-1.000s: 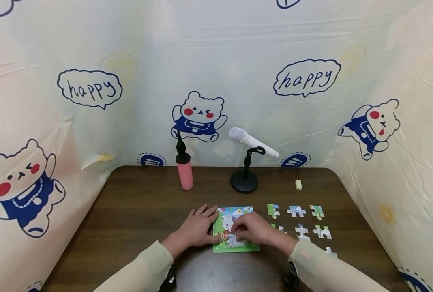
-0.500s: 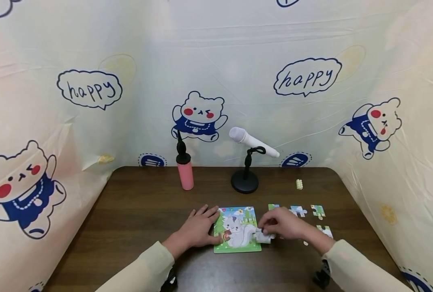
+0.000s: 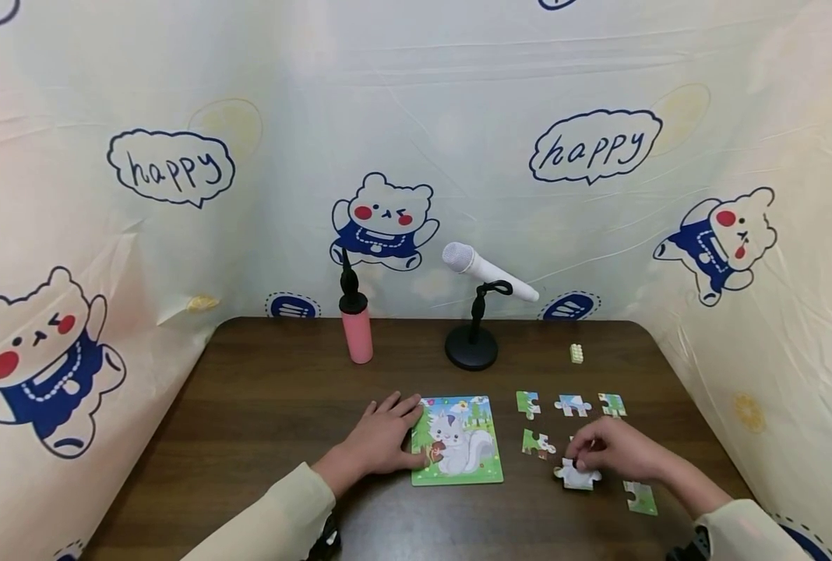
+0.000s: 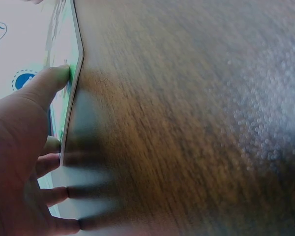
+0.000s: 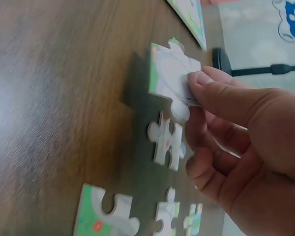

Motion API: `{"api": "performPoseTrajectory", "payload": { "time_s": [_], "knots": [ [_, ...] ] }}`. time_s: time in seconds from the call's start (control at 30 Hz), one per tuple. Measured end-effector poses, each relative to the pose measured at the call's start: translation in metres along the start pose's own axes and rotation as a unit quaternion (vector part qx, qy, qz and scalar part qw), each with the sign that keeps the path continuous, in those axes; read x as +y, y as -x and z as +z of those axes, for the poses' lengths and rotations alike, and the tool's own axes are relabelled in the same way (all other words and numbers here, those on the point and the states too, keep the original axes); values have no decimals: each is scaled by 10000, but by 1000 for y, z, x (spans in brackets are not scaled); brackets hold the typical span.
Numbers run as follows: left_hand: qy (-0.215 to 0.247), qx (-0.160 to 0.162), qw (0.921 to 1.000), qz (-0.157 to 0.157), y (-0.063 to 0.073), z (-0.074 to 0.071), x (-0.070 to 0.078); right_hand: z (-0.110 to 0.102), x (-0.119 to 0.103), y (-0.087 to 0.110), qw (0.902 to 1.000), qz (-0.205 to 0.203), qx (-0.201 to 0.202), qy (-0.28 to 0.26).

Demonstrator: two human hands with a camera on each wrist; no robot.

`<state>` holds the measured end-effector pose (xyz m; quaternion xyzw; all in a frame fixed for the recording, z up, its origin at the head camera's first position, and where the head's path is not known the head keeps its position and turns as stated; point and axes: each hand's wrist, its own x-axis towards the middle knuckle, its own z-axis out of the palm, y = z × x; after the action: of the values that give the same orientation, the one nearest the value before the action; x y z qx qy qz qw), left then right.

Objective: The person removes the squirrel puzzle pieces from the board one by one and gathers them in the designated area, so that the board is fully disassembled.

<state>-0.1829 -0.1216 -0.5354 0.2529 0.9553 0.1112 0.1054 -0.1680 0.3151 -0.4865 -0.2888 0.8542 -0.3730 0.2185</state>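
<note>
My right hand (image 3: 622, 450) pinches a white and grey puzzle piece (image 5: 174, 73) between thumb and fingers; the right wrist view has it raised above the table. Loose pieces lie around this hand, among them a green corner piece (image 3: 641, 498) and a green and white piece (image 3: 537, 443). The left hand (image 3: 381, 438) lies with spread, straight fingers at the left edge of the squirrel puzzle board (image 3: 486, 470). In the left wrist view its thumb (image 4: 59, 76) rests on the board's surface. A white squirrel picture fills the board.
Behind the board stand a pink pump (image 3: 357, 335) with a black top and a white microphone (image 3: 489, 273) on a black stand (image 3: 471, 348). A small pale toy brick (image 3: 576, 354) sits at the back right. Several more pieces, including a blue one (image 3: 572, 403), lie right of the board.
My right hand has moved from over the board to the right, carrying the puzzle piece with it. The squirrel picture is now uncovered. The left hand has stayed in place.
</note>
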Motion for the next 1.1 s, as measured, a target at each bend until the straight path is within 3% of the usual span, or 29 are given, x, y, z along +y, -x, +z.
{"api": "performPoseTrajectory", "payload": {
  "time_s": [0.43, 0.63, 1.1],
  "knots": [
    [34, -33, 10000, 38, 0, 2, 1, 0, 13, 22, 9991, 417, -28, -21],
    [26, -42, 10000, 12, 0, 2, 1, 6, 15, 25, 9995, 308, 97, 26],
    [-54, 34, 10000, 49, 0, 2, -1, 14, 22, 26, 9936, 547, 411, 894]
  ]
}}
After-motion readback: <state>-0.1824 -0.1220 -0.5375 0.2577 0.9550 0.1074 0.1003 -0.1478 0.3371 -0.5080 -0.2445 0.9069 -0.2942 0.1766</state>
